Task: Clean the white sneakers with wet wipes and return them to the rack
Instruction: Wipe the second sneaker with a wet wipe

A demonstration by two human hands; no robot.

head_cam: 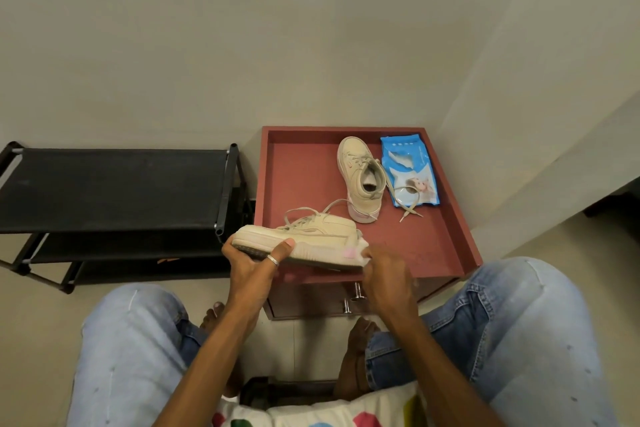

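My left hand (pixel 254 258) grips the toe end of a white sneaker (pixel 311 236), held on its side over the front edge of the red cabinet top (pixel 301 177). At the sneaker's heel, my right hand (pixel 386 274) presses a white wet wipe (pixel 363 248) against the sole; the hand is blurred. The second white sneaker (pixel 362 178) lies on the cabinet top, toe pointing away, laces loose. A blue wet wipe pack (pixel 408 172) lies to its right. The black shoe rack (pixel 114 191) stands to the left of the cabinet.
The cabinet top has raised rims and metal drawer handles (pixel 353 296) below its front. My knees in light jeans flank the cabinet, bare feet on the floor. A plain wall rises behind; a ledge runs along the right.
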